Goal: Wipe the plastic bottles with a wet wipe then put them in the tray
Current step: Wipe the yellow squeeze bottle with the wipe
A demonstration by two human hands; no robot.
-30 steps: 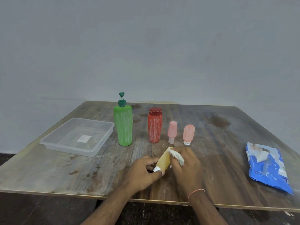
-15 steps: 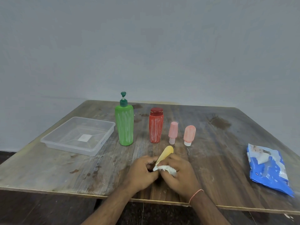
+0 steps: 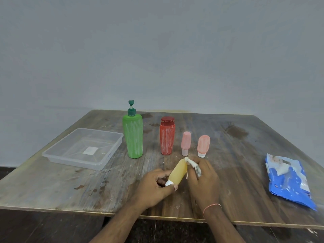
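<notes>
While the left hand (image 3: 154, 185) is pinching the yellow bottle (image 3: 178, 171) by its white cap just above the tabletop (image 3: 70, 186), the right hand (image 3: 203, 179) is pressing a clutched wet wipe (image 3: 192, 165) against its side.

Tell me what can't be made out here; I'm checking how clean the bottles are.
- Yellow bottle, head view: cap end covered by the left hand.
- Wet wipe: mostly hidden by the right hand.
- Green bottle, red bottle: far sides unseen.
- Wipe packet: print too small.
</notes>
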